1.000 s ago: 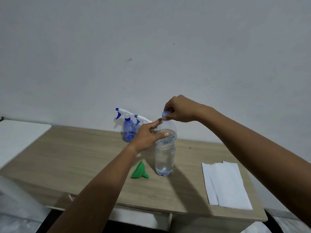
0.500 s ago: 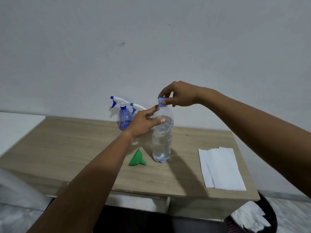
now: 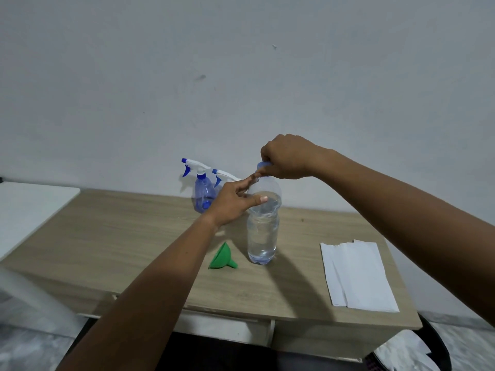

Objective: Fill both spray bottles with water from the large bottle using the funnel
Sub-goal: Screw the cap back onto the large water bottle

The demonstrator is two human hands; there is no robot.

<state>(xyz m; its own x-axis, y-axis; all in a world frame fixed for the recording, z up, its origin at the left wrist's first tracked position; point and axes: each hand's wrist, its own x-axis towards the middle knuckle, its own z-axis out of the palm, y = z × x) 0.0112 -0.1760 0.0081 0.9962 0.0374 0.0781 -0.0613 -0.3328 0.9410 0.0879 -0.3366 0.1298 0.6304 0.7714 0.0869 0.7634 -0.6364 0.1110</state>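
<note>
The right hand (image 3: pixel 288 158) is held over the large bottle (image 3: pixel 262 236), wrist bent down, forearm brought in from the right edge. Its fingertips are curled tight round the blue cap (image 3: pixel 263 165), which is pinched from above. The left hand (image 3: pixel 233 200) is reached in from lower left and set against the bottle's shoulder. The thumb is laid across the clear front and the index finger is stretched up to the neck just under the cap, so the top is held btwn the two. The other fingers can't be made out. The large bottle is stood upright near the centre of the table (image 3: pixel 120 236), water approx. to the shoulder.

The green funnel (image 3: pixel 222 257) is laid on its side just left of the bottle's base. The left spray bottle (image 3: pixel 203 195), blue w/ a white trigger head, is seen almost whole at the back. The right spray bottle (image 3: pixel 223 174) is mostly blocked by the left hand, only its head showing. Folded paper towels (image 3: pixel 359 277) are laid on the table's right side, well apart from the bottle. A bin (image 3: pixel 439 341) w/ a white bag is seen at lower right.
</note>
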